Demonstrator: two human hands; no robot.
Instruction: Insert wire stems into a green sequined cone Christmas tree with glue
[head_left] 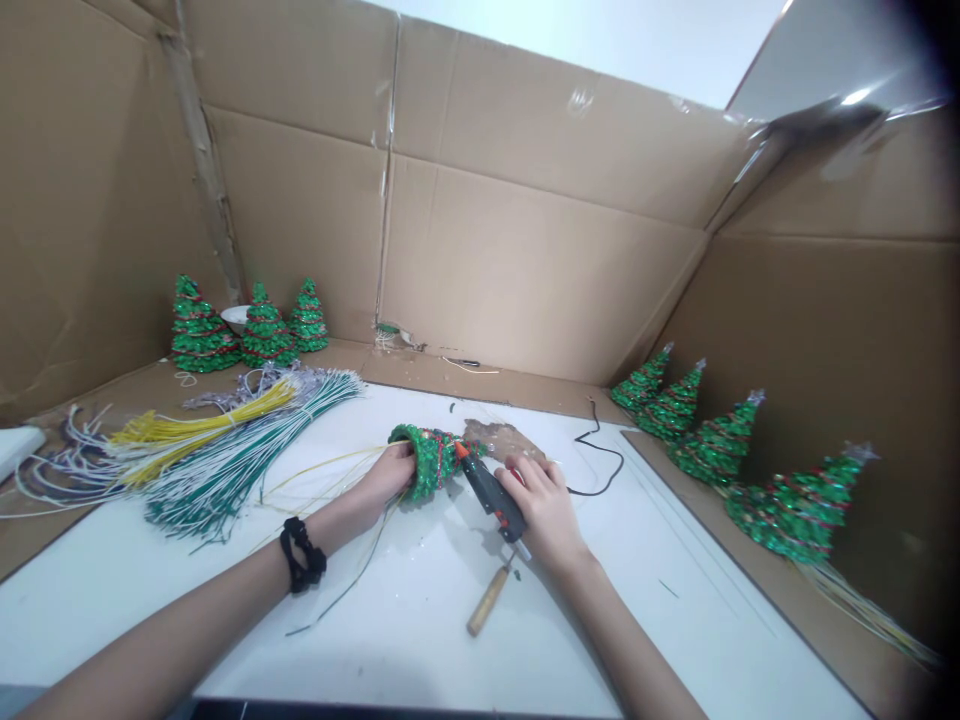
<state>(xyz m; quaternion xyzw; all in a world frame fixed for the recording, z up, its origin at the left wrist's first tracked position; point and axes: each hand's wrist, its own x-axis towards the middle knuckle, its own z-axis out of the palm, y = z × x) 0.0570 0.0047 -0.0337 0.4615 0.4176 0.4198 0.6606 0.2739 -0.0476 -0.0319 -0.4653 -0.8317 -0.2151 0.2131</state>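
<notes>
My left hand [394, 474] reaches into the open base of a small green Christmas tree [429, 465], which lies tilted on its side with its tip to the right. The fingers inside the tree are hidden. Loose yellow and green wires trail out by that wrist. My right hand [541, 503] is closed around a black glue gun [491, 495], whose orange nozzle meets or nearly meets the tree's red-trimmed side. Just below the gun lies an awl [489, 598] with a wooden handle.
Bundles of green-white wires [225, 475] and yellow wires [202, 430] lie at left. Finished trees [199, 330] stand at back left; several star-topped trees [795, 505] line the right. A black cord [611, 455] curves over the white board [360, 640]. Cardboard walls [525, 260] enclose the table.
</notes>
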